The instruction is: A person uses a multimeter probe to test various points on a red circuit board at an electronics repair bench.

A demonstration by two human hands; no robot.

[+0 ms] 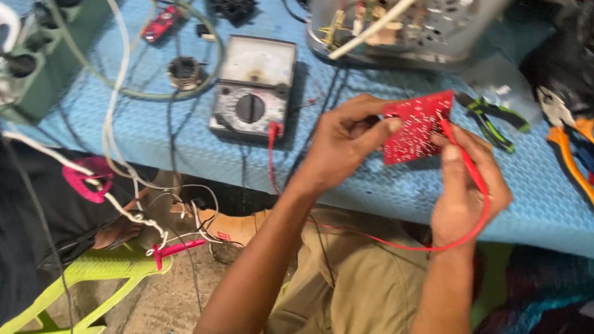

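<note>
Red board (417, 128) sits above the blue desk (401, 193) edge, left hand (342, 144) fingers pinched on its left side. Right hand (466, 187) fingers clamp a red probe (461, 155), tip touching the board. Meter (253, 88) lies on the desk nearby, pliers (586, 150) to the right.

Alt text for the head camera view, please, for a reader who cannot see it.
A person's left hand holds a small red circuit board above a blue table while the right hand presses a red probe to it. A meter and pliers lie on the table.
</note>
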